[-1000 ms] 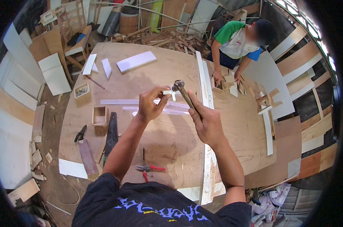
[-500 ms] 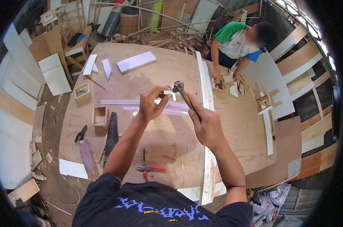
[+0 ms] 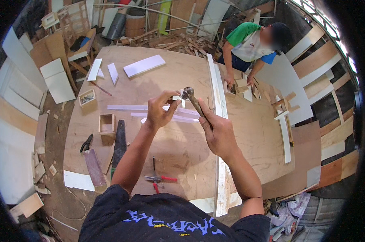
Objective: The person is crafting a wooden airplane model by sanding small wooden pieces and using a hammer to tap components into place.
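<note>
My right hand (image 3: 218,131) is wrapped round the handle of a hammer (image 3: 194,103), whose metal head sits just beside a small white cross-shaped wooden piece (image 3: 183,103). Between thumb and fingers my left hand (image 3: 163,108) pinches one arm of that piece. The hammer head hides part of it, and whether the two touch I cannot tell. Below my hands, several long white strips (image 3: 128,107) lie on the plywood tabletop (image 3: 182,161).
Around my arms lie a handsaw (image 3: 120,141), red-handled pliers (image 3: 160,178), black pliers (image 3: 86,143), an open wooden box (image 3: 106,124) and a box of small hardware (image 3: 87,98). A long white board (image 3: 218,97) crosses the table. Beyond it, a co-worker (image 3: 251,46) handles wood pieces.
My hands, the hammer and the small white piece stay almost in place. The whole view has shifted very slightly, and the co-worker's hands have moved a little.
</note>
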Demonstrator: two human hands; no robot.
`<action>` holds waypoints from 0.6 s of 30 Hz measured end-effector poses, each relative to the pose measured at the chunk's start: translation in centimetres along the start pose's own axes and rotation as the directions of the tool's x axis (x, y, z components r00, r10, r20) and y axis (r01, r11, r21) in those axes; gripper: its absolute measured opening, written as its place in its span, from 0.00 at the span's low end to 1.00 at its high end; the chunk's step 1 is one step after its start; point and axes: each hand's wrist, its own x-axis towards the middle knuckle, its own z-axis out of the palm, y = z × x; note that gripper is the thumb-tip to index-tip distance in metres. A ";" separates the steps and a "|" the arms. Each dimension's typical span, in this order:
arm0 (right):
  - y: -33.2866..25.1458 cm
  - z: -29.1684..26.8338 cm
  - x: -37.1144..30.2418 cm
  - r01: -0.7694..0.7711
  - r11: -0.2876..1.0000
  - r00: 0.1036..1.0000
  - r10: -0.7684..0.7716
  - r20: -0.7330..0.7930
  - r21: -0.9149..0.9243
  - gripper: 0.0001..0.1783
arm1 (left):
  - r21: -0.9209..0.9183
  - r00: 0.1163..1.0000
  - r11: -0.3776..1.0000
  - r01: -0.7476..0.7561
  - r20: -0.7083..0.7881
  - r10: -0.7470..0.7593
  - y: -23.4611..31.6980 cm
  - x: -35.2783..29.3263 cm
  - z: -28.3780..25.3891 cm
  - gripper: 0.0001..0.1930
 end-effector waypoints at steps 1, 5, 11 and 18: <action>-0.3 -0.1 -0.2 0.004 1.000 0.998 -0.003 -0.058 0.016 0.33 | -0.013 1.000 1.000 -0.003 0.008 0.003 -0.6 -0.2 0.0 0.11; -0.3 0.1 -0.7 0.017 1.000 0.996 -0.016 -0.083 0.006 0.33 | 0.026 0.996 0.996 -0.090 -0.017 0.090 -0.4 -0.2 0.5 0.10; -0.9 0.8 -1.2 -0.021 0.999 0.988 0.028 -0.154 0.049 0.34 | 0.026 1.000 1.000 -0.017 0.001 0.017 -0.1 -0.7 -0.1 0.10; -0.7 1.3 -2.1 -0.007 0.994 0.985 0.026 -0.170 0.111 0.36 | -0.061 0.999 0.998 0.023 -0.029 -0.025 -0.5 -1.3 -0.2 0.11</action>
